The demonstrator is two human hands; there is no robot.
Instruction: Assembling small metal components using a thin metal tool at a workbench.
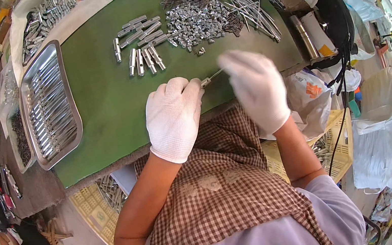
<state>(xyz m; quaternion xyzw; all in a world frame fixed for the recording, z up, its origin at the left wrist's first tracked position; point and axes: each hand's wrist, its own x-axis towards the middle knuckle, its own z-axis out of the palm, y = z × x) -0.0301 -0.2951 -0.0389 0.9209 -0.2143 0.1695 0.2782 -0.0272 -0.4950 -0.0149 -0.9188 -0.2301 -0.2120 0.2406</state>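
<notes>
Two white knit-gloved hands over green felt counter [102, 111]: left hand [173, 118] curled, pinching small metal fitting [205, 82] w/ thin wire; blurred right hand [253, 87] pinching wire's other end. Shiny cylindrical pins [142, 43] nearby.

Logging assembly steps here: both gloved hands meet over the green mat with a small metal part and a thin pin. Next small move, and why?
Probably ease the thin pin further into the small metal part. The left hand pinches that part at its fingertips, the right hand is blurred at the pin's other end, and the two pieces already meet in line above the green mat.
</notes>
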